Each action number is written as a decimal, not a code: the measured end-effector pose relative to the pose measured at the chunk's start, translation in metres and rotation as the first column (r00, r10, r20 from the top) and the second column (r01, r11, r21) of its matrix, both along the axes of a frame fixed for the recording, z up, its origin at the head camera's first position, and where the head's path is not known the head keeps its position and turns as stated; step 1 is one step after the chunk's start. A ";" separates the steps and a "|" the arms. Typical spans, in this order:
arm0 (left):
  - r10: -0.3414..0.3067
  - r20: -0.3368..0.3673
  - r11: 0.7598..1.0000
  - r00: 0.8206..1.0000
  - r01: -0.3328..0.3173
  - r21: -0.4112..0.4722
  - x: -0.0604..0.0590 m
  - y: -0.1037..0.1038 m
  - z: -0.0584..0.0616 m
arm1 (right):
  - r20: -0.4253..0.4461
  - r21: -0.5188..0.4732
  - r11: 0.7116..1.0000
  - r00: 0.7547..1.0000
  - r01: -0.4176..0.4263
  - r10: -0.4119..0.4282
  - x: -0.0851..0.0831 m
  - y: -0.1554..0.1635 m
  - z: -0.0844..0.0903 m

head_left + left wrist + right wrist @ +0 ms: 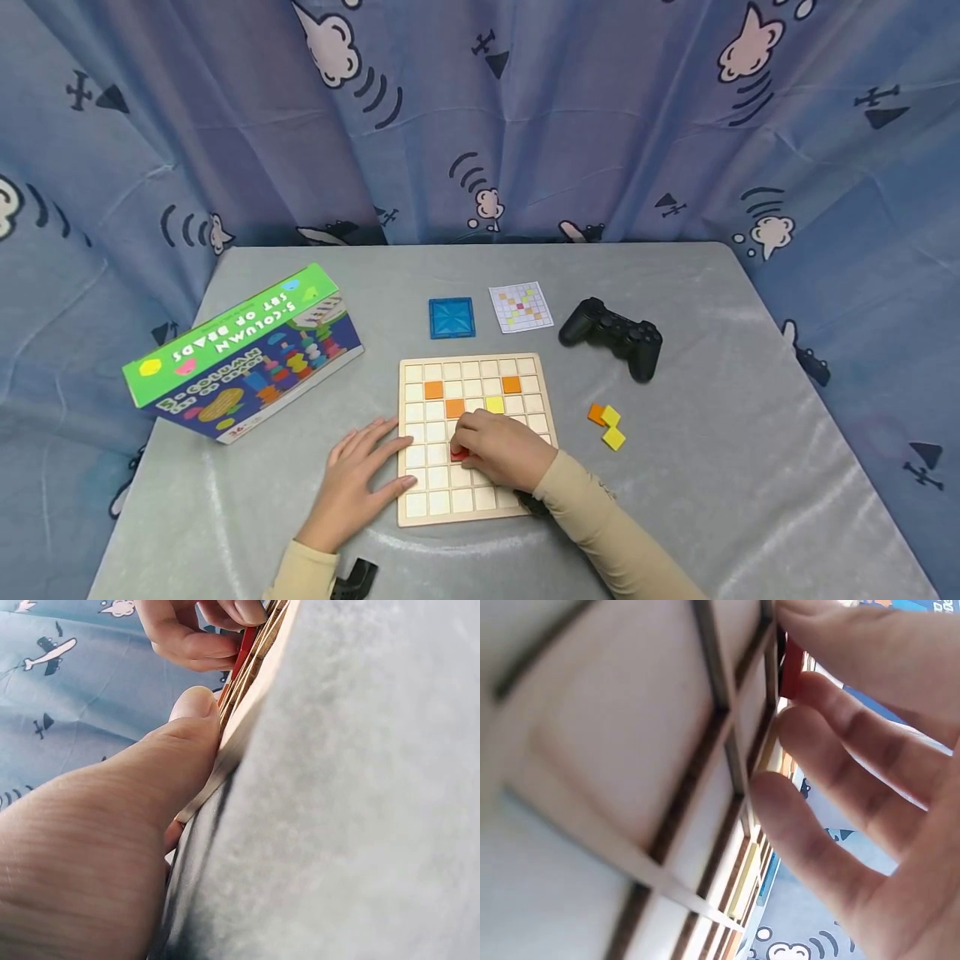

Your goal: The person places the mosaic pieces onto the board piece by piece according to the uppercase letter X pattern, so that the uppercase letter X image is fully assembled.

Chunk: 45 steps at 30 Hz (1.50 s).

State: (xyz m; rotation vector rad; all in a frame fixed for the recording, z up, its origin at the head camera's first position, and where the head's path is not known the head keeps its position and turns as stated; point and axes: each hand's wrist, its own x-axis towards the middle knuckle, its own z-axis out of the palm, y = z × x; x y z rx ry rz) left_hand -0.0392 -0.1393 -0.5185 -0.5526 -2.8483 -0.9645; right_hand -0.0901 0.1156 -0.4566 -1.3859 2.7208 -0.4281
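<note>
A wooden grid board [418,506] lies on the table, with orange tiles [454,408] and a yellow tile [494,405] in some of its squares. My right hand [502,450] is over the middle of the board and pinches a red tile [791,669] between thumb and fingertips, tilted at the grid in the right wrist view. The rest of that hand's fingers touch the board. My left hand [358,479] lies spread at the board's left edge, its thumb [193,705] on the rim.
Loose yellow and orange tiles [613,438] lie right of the board. Behind it are a blue square tray [452,318], a printed pattern card [521,307] and a black game controller [611,335]. A green and blue toy box [247,358] stands at the left.
</note>
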 end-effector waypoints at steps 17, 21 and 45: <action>-0.004 -0.014 1.000 1.000 0.004 0.013 0.001 -0.001 -0.001 | -0.045 0.003 1.000 0.999 -0.012 0.012 0.001 -0.002 -0.004; -0.006 -0.012 1.000 1.000 0.006 0.015 0.002 0.000 -0.001 | -0.040 0.003 1.000 0.999 -0.011 0.011 0.001 -0.001 -0.004; -0.009 -0.009 1.000 1.000 0.009 0.016 0.000 -0.001 -0.001 | 0.049 -0.136 0.987 0.995 0.090 -0.084 -0.005 0.037 0.011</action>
